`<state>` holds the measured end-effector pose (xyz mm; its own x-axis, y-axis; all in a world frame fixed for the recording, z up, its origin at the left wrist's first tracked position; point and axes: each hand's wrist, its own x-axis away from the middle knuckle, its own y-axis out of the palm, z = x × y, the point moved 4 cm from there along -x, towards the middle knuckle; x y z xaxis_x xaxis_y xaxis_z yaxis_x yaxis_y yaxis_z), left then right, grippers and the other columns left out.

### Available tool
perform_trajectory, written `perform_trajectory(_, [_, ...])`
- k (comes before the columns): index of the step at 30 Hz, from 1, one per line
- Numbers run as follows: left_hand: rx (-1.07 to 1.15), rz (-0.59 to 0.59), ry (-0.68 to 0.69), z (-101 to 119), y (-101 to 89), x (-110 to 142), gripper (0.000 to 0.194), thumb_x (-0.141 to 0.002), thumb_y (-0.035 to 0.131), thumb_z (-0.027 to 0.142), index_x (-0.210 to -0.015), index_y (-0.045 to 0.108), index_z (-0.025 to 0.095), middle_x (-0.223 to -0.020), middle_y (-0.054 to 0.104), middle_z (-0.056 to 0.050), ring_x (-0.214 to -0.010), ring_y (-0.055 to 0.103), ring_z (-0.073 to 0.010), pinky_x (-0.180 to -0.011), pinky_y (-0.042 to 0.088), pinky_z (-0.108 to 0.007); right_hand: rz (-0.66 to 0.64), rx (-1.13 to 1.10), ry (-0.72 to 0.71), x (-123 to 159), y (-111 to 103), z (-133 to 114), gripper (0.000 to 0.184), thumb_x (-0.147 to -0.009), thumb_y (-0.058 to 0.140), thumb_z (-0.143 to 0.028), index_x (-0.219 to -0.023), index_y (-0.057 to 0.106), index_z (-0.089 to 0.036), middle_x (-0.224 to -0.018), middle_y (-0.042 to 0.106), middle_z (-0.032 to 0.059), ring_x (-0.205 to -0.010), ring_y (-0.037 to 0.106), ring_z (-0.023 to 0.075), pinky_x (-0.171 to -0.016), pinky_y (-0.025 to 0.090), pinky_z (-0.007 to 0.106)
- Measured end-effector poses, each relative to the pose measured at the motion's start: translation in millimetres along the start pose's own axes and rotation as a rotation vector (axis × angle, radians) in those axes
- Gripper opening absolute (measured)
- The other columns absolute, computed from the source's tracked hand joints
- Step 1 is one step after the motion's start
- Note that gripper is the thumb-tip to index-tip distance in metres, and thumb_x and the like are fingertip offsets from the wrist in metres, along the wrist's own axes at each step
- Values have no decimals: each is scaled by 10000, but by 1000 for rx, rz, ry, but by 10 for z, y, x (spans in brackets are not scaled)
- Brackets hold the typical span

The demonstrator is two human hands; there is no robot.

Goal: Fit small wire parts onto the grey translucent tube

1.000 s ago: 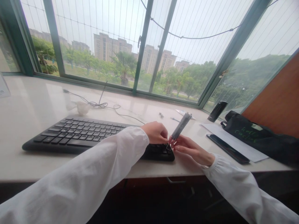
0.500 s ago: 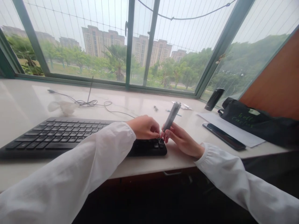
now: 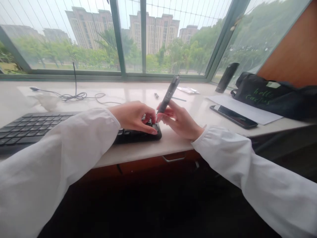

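A black keyboard (image 3: 27, 127) lies along the front of the white tabletop. My left hand (image 3: 133, 115) rests over its right end, thumb apart from the curled fingers, thumb tip near the front edge. Between thumb and fingers some keys show, with no held thing visible there. In my right hand (image 3: 182, 120), just beyond the keyboard's right end, a dark grey stick-shaped tool (image 3: 169, 93) is gripped. It tilts up and to the right, its lower end down by the keys. My fingers hide what that end touches.
A coiled black cable (image 3: 74, 96) lies behind the keyboard. A small metal piece (image 3: 156, 95) and a white packet (image 3: 188, 90) sit further back. To the right are a phone (image 3: 234, 116), white paper (image 3: 268, 115), a black bag (image 3: 272, 96) and a black cylinder (image 3: 227, 77).
The view has shifted right and down. My left thumb has moved away from the fingers, out of its pinch, toward the keyboard's front edge. My right hand keeps holding the tool.
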<state>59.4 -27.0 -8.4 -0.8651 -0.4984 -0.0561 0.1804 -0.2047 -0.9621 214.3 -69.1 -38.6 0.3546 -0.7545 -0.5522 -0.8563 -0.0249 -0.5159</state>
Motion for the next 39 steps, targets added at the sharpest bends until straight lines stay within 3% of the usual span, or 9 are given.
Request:
perform_trajectory(5, [-79, 7, -50, 54, -2, -9, 391, -705, 653, 576, -888, 694, 233, -604, 517, 61, -540, 429, -80, -581, 252, -218, 14, 59, -30, -31, -6, 46, 263, -934, 545, -387, -1101, 510, -186, -797, 705, -5, -701, 672, 161, -677, 494, 298])
perform_trajectory(13, [-86, -60, -72, 22, 12, -17, 425, -757, 612, 547, -1019, 690, 222, -617, 475, 64, -572, 402, -69, -602, 272, -191, 14, 4, -30, -52, 1, 48, 206, -929, 568, -355, -983, 529, -159, -721, 680, -13, -654, 667, 151, -687, 505, 304])
perform_trajectory(17, [51, -75, -17, -9, -12, -28, 404, -866, 538, 512, -1040, 700, 185, -733, 578, 31, -651, 469, -86, -631, 324, -187, 13, -6, -18, -51, -3, 41, 178, -931, 578, -339, -929, 524, -169, -690, 679, -16, -618, 657, 131, -623, 494, 260])
perform_trajectory(24, [257, -105, 95, -8, 11, -56, 318, -902, 565, 440, -1047, 690, 186, -1020, 679, -41, -943, 583, -189, -817, 422, -236, -14, -49, 9, -43, 24, 52, 161, -931, 585, -328, -888, 537, -181, -688, 686, 3, -600, 650, 128, -534, 467, 225])
perform_trajectory(32, [264, -150, 60, -113, 18, -79, 414, -902, 551, 497, -1148, 681, 191, -1097, 676, -35, -1025, 579, -218, -901, 408, -252, -25, -8, -38, -42, 10, 33, 238, -921, 579, -392, -893, 600, -157, -751, 693, 36, -723, 673, 174, -672, 487, 270])
perform_trajectory(39, [308, -163, 106, -151, 37, -108, 409, -912, 544, 490, -1166, 671, 196, -1124, 678, -33, -1053, 585, -219, -902, 404, -233, -59, 5, -43, -43, 24, 14, 325, -932, 528, -457, -880, 602, -145, -741, 663, 37, -718, 640, 171, -680, 456, 270])
